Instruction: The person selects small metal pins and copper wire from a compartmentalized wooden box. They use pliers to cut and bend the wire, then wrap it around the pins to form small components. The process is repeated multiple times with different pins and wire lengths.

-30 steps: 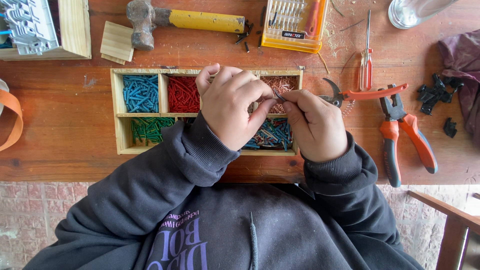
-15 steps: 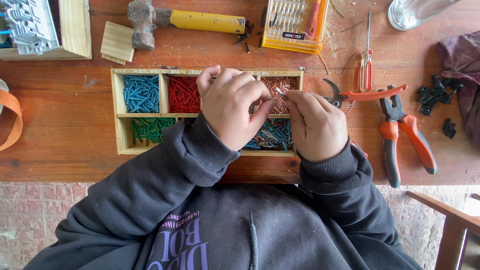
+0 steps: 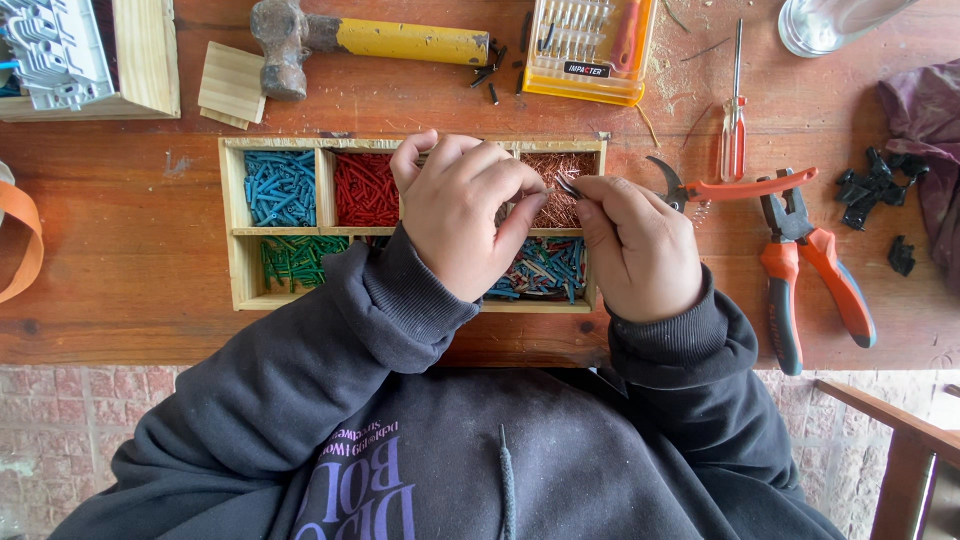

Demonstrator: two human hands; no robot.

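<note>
I held both hands over the wooden compartment tray. My left hand hovered above its middle, fingers curled inward toward a small dark piece that my right hand pinched between thumb and fingertips above the tray's copper-coloured compartment. Whether the left fingers touched it, I couldn't tell. Orange-handled pliers lay right of the tray, a hammer beyond it.

A pale, matt wooden tray with unfinished dividers sits on a reddish, worn wooden desk. Its copper wire bits look shiny metal. The pliers have glossy orange plastic grips. The sleeves are soft dark cloth.
</note>
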